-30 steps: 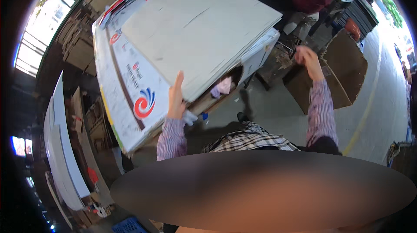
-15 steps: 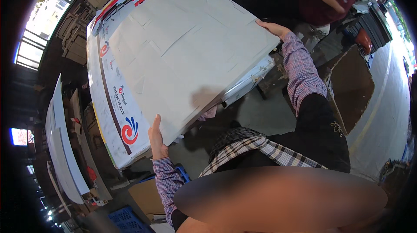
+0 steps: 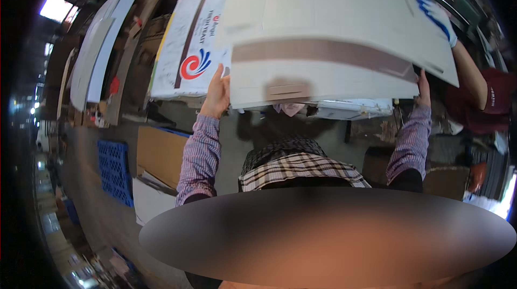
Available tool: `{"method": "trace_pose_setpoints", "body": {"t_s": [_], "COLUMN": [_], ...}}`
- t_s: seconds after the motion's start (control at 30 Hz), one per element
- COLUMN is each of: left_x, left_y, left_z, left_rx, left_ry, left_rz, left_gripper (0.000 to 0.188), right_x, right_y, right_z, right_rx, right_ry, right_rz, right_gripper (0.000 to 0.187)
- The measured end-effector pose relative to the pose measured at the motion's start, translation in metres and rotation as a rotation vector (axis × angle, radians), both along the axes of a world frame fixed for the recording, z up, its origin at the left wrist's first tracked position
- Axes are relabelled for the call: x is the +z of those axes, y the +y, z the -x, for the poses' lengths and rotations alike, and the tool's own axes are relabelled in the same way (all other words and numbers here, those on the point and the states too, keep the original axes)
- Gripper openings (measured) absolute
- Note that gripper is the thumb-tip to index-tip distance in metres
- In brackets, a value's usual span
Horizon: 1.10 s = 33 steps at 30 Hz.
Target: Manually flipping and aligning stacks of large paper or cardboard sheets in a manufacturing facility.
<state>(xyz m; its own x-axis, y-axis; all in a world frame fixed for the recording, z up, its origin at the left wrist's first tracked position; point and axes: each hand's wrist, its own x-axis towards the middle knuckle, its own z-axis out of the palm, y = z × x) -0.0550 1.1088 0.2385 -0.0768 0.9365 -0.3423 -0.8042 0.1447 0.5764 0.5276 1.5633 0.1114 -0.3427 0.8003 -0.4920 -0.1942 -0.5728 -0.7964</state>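
Note:
A large cream-white cardboard sheet (image 3: 318,9) spans the space in front of me, cut with thin slits and crossed near its front by a darker brownish band. My left hand (image 3: 216,95) grips its near left corner, thumb pointing up along the edge. At the right edge my right hand (image 3: 424,89) has hold of it, its fingers partly hidden by the board. Beneath and left lies a stack of printed white cardboard (image 3: 169,76) with red and blue swirls. A co-worker's white-and-blue gloved hand (image 3: 437,18) rests over the sheet's far right side.
White and grey boards (image 3: 105,46) lean at the far left beside a brown panel (image 3: 132,54). A blue plastic crate (image 3: 114,173) and an open brown carton (image 3: 159,154) are on the floor at lower left. A co-worker in a maroon top (image 3: 493,95) is at right.
The view has turned, so the sheet lies straighter before me. Its near edge has lifted, showing the brown band. The co-worker's gloved hand has come over the sheet's right side.

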Motion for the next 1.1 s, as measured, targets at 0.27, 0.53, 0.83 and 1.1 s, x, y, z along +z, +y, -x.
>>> {"method": "trace_pose_setpoints", "body": {"t_s": [0.27,0.53,0.83,1.1], "left_x": [0.004,-0.001,-0.007,0.013], "left_y": [0.007,-0.001,0.016,-0.099], "left_z": [-0.022,-0.031,-0.088,-0.063], "left_rx": [0.27,0.16,0.249,0.03], "left_ry": [0.153,0.049,1.024,1.04], "left_rz": [0.091,0.222,0.362,0.366], "left_gripper": [0.061,0.067,0.069,0.064], "right_x": [0.025,0.043,0.049,0.049], "right_y": [-0.038,-0.011,-0.014,-0.165], "right_z": [-0.02,-0.01,-0.013,-0.044], "right_rx": [0.013,0.464,0.427,0.412], "right_ry": [0.057,-0.147,-0.359,-0.574], "right_rz": [-0.133,-0.262,-0.427,-0.484], "right_gripper": [0.057,0.051,0.061,0.058]}}
